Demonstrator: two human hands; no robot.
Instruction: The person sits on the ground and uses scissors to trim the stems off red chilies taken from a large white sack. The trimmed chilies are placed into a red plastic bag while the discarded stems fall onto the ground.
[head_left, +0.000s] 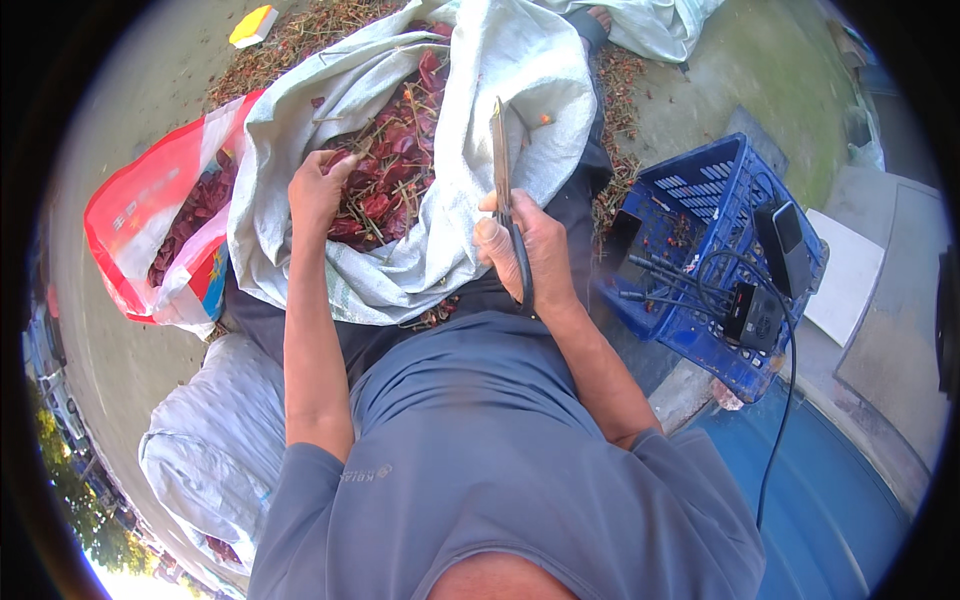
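A white woven sack (270, 157) lies rolled open across my lap, with dried red chili peppers (397, 142) and their stems inside. My left hand (319, 191) reaches into its left side, fingertips bent together against the chilies. Whether a pepper is pinched between them is hard to see. Scissors with black handles (502, 150) are in my right hand (536, 244), over the sack's right part. Their narrow blades point away from me and look closed together.
Left of the sack stands a red and white bag (139, 217) of dried chilies. A blue plastic crate (690, 330) at right carries a black device (752, 319) with cables. Stem scraps (300, 52) litter the concrete floor. Another pale sack (210, 427) lies at lower left.
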